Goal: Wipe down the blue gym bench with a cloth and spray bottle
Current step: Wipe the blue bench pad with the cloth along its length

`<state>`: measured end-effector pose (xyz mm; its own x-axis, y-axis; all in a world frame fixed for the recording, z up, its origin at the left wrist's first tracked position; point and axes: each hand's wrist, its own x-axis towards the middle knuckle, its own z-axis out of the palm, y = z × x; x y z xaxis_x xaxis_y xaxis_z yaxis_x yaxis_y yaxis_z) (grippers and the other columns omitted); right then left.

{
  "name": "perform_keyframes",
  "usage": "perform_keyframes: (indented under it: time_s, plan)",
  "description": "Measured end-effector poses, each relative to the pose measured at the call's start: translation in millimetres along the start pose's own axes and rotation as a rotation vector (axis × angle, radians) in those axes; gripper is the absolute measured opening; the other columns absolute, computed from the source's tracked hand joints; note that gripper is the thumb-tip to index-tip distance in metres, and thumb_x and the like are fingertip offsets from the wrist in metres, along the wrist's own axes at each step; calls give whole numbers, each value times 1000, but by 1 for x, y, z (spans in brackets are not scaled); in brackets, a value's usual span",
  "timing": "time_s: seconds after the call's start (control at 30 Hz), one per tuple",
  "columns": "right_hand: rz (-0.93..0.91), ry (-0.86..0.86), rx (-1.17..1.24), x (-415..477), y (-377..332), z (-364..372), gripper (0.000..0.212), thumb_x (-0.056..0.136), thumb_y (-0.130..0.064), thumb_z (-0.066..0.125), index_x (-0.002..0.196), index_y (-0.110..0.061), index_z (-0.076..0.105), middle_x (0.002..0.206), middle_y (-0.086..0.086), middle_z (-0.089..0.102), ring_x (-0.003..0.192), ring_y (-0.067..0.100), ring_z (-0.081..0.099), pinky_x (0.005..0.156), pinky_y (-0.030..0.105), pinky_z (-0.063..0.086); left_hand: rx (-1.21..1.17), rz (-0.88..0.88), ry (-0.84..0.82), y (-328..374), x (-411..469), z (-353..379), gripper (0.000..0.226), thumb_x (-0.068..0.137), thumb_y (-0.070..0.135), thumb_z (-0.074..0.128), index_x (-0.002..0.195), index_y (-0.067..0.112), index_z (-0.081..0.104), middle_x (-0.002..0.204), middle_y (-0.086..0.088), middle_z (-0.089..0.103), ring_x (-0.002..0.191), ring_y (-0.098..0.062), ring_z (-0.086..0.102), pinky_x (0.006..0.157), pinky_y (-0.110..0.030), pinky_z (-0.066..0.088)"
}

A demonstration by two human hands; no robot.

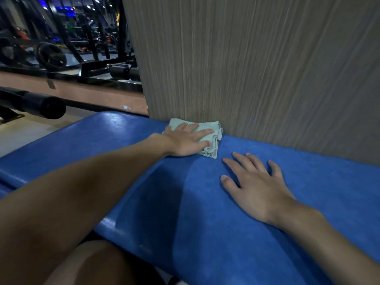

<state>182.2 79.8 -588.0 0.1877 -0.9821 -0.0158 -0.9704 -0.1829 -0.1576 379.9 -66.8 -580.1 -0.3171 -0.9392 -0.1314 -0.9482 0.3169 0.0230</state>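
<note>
The blue gym bench (205,223) runs across the view from lower right to upper left, its padded top facing up. At its far edge, right against a grey wood-grain wall panel (246,68), lies a folded pale green cloth (214,129). The left hand (185,140) rests palm down on the cloth, its fingers straight and slightly spread, pressing the fabric flat onto the padding; the cloth's bunched edge sticks out past the fingertips toward the right. The right hand (257,186) lies palm down on the bare bench surface, just beside the cloth but not touching it, with all 5 fingers straight and fanned apart. A darker band of shade crosses the padding between the 2 forearms. A bare knee (92,264) shows at the bottom edge. To the upper left stand a black padded roller (35,103) and, further back, a dark weight plate (51,56) among dim, blurred gym machines
</note>
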Motion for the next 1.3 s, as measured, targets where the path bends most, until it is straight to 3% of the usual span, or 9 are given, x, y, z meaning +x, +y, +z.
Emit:
perform_keyframes:
  time_s: [0.23, 0.37, 0.5, 0.57, 0.63, 0.77, 0.93, 1.13, 1.3]
  plan:
    - [3, 3, 19, -1, -1, 0, 59, 96, -60, 15, 153, -41, 14, 164, -15, 2, 150, 11, -6, 119, 51, -5, -2, 61, -1, -3, -52, 13, 59, 91, 76, 16, 146, 64, -4, 167, 10, -8, 153, -20, -8, 119, -57, -5]
    - [10, 5, 33, -2, -2, -1, 60, 97, -60, 16, 153, -39, 16, 164, -14, 4, 151, 11, -5, 119, 51, -5, 68, 111, 23, -2, -127, 20, 73, 73, 82, -2, 143, 65, -13, 166, 9, -11, 152, -19, -10, 120, -53, -4]
    - [18, -11, 10, -4, -5, -5, 59, 98, -59, 18, 153, -39, 19, 164, -13, 7, 151, 13, -1, 119, 54, -3, 94, 163, 47, 1, -197, 24, 69, 64, 88, -18, 132, 72, -23, 165, 12, -16, 151, -15, -17, 121, -48, -6]
    - [13, 2, -20, -3, -6, -10, 56, 99, -58, 23, 151, -38, 24, 163, -12, 11, 151, 14, 2, 119, 55, -4, 70, 163, 26, 1, -211, 24, 67, 70, 85, -13, 134, 71, -24, 164, 14, -19, 150, -14, -20, 121, -48, -8]
    - [-4, 39, -12, 1, -8, -14, 56, 99, -58, 26, 150, -38, 27, 163, -13, 12, 151, 13, 2, 119, 55, -4, 57, 154, 13, 0, -209, 24, 64, 74, 87, -4, 133, 72, -24, 164, 13, -19, 150, -15, -20, 121, -49, -7]
    - [-6, -9, 18, 8, -12, -7, 62, 97, -60, 20, 155, -37, 14, 164, -13, 3, 151, 10, -4, 119, 53, -5, 65, 140, -4, -5, -177, 23, 64, 72, 84, -2, 132, 74, -21, 165, 12, -16, 151, -16, -17, 120, -51, -5]
    - [-14, -15, -9, 10, -10, 0, 63, 96, -60, 10, 155, -38, 9, 164, -14, -3, 150, 10, -10, 120, 52, -6, 40, 86, -5, -14, -93, 16, 57, 94, 72, 21, 145, 65, -4, 166, 10, -10, 153, -19, -10, 119, -57, -3]
    - [-23, -5, -12, 10, -9, -1, 62, 96, -60, 11, 154, -40, 9, 164, -16, -4, 150, 9, -11, 120, 51, -5, -17, 19, -22, -20, -6, -3, 58, 93, 75, 21, 146, 65, 1, 167, 11, -5, 153, -21, -6, 119, -58, -3]
    - [-22, -5, 0, 10, -8, -2, 61, 95, -60, 12, 153, -40, 12, 164, -16, 0, 150, 8, -8, 120, 50, -4, -3, 31, -18, -24, -19, 3, 57, 93, 75, 19, 145, 65, -2, 167, 11, -6, 153, -20, -6, 119, -58, -4]
